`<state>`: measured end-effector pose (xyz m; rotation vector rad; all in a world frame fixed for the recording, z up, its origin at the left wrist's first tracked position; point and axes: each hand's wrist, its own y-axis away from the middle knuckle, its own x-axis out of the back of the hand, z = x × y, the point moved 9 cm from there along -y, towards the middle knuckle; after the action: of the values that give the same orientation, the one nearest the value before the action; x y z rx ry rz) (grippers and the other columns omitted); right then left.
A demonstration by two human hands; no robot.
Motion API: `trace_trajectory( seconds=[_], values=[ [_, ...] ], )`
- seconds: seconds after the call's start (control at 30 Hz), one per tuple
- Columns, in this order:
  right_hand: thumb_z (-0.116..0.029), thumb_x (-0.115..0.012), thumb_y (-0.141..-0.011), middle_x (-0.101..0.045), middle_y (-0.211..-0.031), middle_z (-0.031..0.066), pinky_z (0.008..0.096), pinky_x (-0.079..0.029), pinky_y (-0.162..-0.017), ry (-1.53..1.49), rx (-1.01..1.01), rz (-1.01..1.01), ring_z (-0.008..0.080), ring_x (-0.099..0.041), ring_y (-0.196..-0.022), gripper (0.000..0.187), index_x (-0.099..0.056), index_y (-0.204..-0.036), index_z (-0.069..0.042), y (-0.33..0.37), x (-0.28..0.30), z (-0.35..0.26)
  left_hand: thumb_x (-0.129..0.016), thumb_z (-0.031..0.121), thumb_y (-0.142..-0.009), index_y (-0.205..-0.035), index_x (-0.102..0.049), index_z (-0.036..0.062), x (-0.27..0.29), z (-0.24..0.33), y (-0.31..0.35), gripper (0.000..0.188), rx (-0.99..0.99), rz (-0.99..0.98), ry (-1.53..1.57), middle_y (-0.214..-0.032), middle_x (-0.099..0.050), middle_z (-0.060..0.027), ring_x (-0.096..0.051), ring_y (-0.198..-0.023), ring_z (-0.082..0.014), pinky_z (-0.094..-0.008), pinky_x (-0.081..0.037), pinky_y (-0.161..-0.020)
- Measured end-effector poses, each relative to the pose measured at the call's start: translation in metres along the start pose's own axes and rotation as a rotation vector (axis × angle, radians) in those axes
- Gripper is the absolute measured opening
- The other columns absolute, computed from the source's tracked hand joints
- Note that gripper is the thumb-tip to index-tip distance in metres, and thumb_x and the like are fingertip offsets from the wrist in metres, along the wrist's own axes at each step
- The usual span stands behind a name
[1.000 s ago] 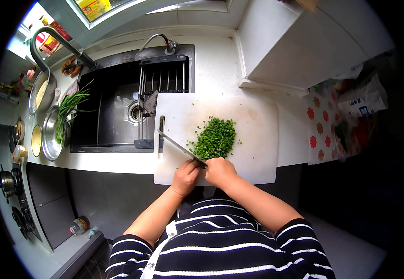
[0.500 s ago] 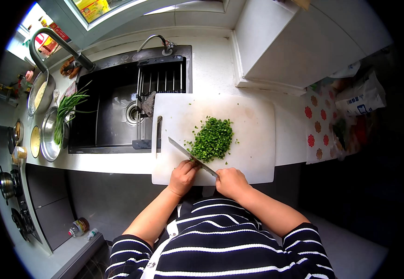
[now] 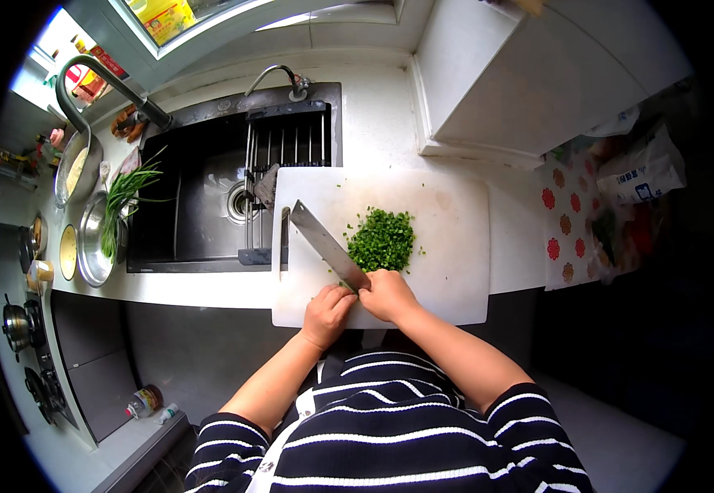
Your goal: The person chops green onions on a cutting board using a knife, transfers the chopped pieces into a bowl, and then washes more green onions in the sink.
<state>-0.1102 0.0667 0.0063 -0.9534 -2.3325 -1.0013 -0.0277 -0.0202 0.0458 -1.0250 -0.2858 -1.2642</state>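
Right hand [image 3: 387, 294], now nearer left hand [image 3: 327, 315], grips knife [image 3: 328, 244], blade face more exposed, apparently between cuts; left grip unclear.

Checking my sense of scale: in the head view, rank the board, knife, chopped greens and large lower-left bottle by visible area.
Largest to smallest:
1. Board
2. Chopped greens
3. Knife, its handle hidden
4. Large bottle, probably farther from the camera, so its true size is unsure
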Motion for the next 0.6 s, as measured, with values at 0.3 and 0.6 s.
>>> trace_trajectory(
  seconds=[0.3, 0.6],
  values=[
    [-0.015, -0.054, -0.081, -0.067, -0.079, 0.0222, 0.0498, -0.053, -0.074, 0.174, -0.033, -0.032, 0.0419, -0.065, -0.077, 0.018, -0.069, -0.085, -0.006, 0.052, 0.026, -0.003, -0.067, -0.001, -0.065, -0.087, -0.064, 0.0050, 0.011, -0.006, 0.011, 0.023, 0.106, 0.061, 0.060, -0.092, -0.061, -0.0093, -0.060, -0.083, -0.0304, -0.0379, -0.052, -0.069],
    [-0.012, -0.054, -0.081, -0.067, -0.077, 0.0222, 0.0496, -0.054, -0.072, 0.237, 0.006, 0.007, 0.0419, -0.066, -0.074, 0.019, -0.070, -0.088, -0.005, 0.067, 0.015, -0.001, -0.074, 0.006, -0.069, -0.085, -0.066, 0.0067, 0.013, -0.005, 0.007, 0.018, 0.078, 0.061, -0.134, -0.087, -0.064, -0.0067, -0.058, -0.087, -0.0291, -0.0390, -0.047, -0.076]
  ],
)
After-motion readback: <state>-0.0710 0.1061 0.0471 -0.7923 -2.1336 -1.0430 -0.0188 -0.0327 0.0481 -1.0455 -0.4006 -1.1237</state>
